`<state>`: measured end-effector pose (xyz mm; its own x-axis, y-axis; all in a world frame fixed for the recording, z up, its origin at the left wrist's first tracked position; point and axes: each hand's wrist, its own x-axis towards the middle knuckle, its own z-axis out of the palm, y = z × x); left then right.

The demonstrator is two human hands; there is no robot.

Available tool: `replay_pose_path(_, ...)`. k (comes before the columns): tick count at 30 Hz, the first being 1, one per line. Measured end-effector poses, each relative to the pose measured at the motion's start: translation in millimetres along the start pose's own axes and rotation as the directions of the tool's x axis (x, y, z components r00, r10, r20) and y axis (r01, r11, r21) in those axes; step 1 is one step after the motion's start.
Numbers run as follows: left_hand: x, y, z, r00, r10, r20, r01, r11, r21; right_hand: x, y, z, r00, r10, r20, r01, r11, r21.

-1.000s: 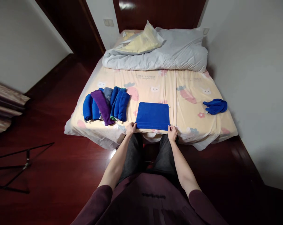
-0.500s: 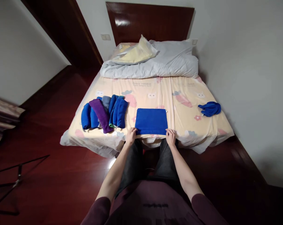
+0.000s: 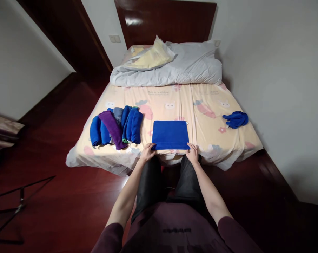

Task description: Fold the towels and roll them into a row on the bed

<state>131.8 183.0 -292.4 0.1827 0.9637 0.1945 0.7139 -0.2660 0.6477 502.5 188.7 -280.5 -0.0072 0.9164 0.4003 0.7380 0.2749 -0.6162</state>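
Note:
A blue towel (image 3: 170, 133) lies flat as a rectangle near the front edge of the bed, with a narrow fold along its near side. My left hand (image 3: 148, 152) pinches the near left corner of this towel. At the near right corner, my right hand (image 3: 192, 153) is closed on the same folded edge. To the left lie several rolled towels side by side, mostly blue (image 3: 136, 127), with a grey roll (image 3: 118, 116) among them. A purple rolled towel (image 3: 112, 129) rests slanted on top. Off to the right sits a crumpled blue cloth (image 3: 236, 119).
The bed sheet (image 3: 209, 137) has a carrot and cat print under a clear cover. A folded quilt (image 3: 190, 66) and a pale yellow piece of bedding (image 3: 153, 56) lie by the headboard (image 3: 169, 21). Black stand legs (image 3: 20, 200) are on the floor at left.
The folded strip along the towel's near edge looks slightly wider, with both hands still at its corners. My view has shifted a little. The other towels have not moved.

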Motion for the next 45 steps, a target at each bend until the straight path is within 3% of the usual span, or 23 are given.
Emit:
replay_pose_path(9,12.4,-4.4,1.5,0.974,-0.2,-0.107,0.18,0.968,-0.176,5.6,7.2,3.6,0.998,0.059,-0.003,-0.059,0.995,0.075)
replay_pose_path(14,12.0,-10.0,4.6,0.962,-0.251,-0.11,0.21,0.934,-0.288,9.8,9.5,6.2,0.998,0.059,-0.019,-0.057,0.994,0.097)
replay_pose_path(18,10.4,-11.8,7.4,0.958,-0.236,-0.164,0.169,0.923,-0.345,14.3,8.6,5.6,0.998,0.06,-0.003,-0.059,0.991,0.116)
replay_pose_path(22,9.7,-10.9,8.0,0.952,-0.246,-0.184,0.175,0.926,-0.333,15.9,6.5,4.8,0.995,0.093,0.02,-0.095,0.991,0.09)
replay_pose_path(33,10.0,-7.5,9.1,0.887,-0.436,-0.154,0.376,0.874,-0.309,10.8,9.4,6.6,0.991,0.124,-0.052,-0.116,0.985,0.126)
replay_pose_path(39,11.1,-11.8,10.0,0.912,-0.349,-0.215,0.24,0.881,-0.409,11.0,13.5,12.4,0.978,0.193,-0.079,-0.188,0.98,0.066)
replay_pose_path(45,8.1,-17.6,14.0,0.908,-0.347,-0.234,0.236,0.886,-0.399,11.9,15.7,18.5,0.97,0.229,-0.08,-0.225,0.973,0.055)
